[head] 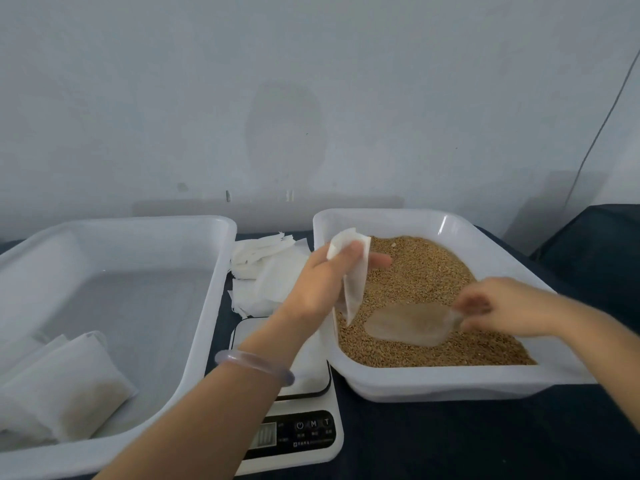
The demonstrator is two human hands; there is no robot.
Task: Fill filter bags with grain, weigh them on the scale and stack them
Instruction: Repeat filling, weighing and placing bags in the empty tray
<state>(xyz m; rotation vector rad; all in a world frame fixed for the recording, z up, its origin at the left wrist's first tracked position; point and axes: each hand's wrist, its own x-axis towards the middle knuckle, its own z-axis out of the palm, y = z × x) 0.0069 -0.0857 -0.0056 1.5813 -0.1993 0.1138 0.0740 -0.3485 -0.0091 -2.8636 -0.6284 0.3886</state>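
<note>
Grips filter bag (355, 282) in left hand (322, 282) just inside grain tray's (433, 379) left rim, long axis upright; holds scoop (408, 323) in right hand (502, 306), flat on grain (433, 268), mouth leftward.

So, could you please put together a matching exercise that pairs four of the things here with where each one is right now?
Things:
1. empty filter bag
2. clear scoop
3. filled bags
4. scale

Places:
A. in the near corner of the left tub
B. on the table, between the left tub and the grain tub
C. held up in the left hand
D. lying in the grain, gripped by the right hand

Pairs: 1-C, 2-D, 3-A, 4-B.
</note>
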